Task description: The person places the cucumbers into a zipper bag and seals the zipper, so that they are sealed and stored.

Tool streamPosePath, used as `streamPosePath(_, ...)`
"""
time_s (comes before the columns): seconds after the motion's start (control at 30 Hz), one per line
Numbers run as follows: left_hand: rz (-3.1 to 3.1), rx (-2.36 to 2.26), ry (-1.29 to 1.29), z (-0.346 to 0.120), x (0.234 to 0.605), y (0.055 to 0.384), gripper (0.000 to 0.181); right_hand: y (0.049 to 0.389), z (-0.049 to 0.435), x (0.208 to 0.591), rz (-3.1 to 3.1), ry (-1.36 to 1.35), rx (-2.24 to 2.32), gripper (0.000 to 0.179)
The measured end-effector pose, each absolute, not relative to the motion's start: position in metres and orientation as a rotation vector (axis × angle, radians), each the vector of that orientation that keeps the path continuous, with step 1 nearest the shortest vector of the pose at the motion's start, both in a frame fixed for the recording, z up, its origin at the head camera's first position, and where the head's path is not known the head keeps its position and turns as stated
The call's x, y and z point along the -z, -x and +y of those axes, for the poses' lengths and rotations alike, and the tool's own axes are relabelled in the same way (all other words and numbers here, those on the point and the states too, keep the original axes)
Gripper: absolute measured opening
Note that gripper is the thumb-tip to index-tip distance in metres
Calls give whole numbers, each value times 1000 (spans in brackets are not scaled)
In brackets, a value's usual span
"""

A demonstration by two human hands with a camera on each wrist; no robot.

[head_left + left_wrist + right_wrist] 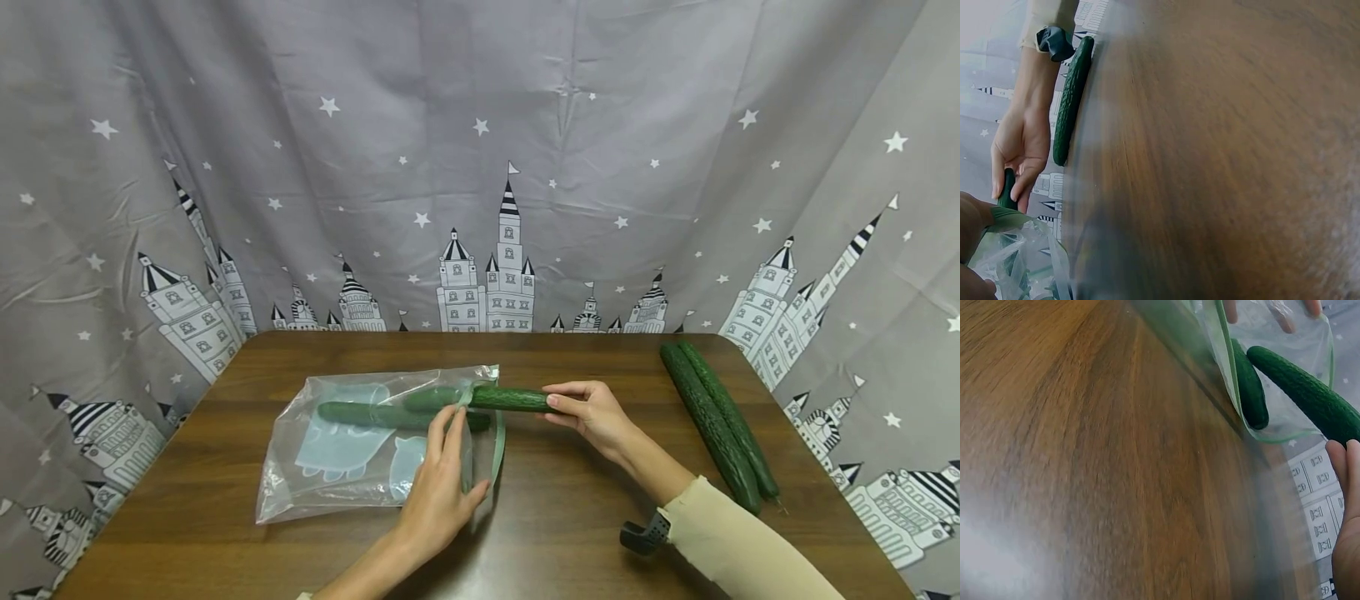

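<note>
My right hand (pixel 592 412) pinches one end of a dark green cucumber (pixel 513 399) between thumb and fingers. The far end of this cucumber lies inside a clear plastic zip bag (pixel 300 492), seen hazily through the film. A second cucumber (pixel 1250 394) lies wholly within the bag, beside the first. My left hand (pixel 438 492) holds the bag's green-edged mouth, which gapes toward the right hand. In the left wrist view, the right hand (pixel 1022 144) and the held cucumber (pixel 1007 190) appear just past the green rim (pixel 1013 217).
Two more cucumbers (pixel 708 425) lie side by side along the right part of the brown wooden table (pixel 562 533). Behind the table hangs a grey curtain (pixel 600 167) printed with castles and stars. A dark strap piece (pixel 645 535) juts from the right sleeve.
</note>
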State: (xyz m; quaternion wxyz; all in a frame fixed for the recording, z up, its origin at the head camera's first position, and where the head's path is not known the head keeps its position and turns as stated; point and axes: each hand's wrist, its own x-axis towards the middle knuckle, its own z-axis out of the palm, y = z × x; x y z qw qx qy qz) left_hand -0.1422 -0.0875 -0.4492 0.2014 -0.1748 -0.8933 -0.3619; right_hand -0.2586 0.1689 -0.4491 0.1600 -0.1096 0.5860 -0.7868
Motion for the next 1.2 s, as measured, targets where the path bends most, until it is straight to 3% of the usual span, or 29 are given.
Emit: streamPosePath(1.2, -2491, 991, 546, -84, 448, 142, 113, 270, 120, 458, 1604, 340, 2258, 40)
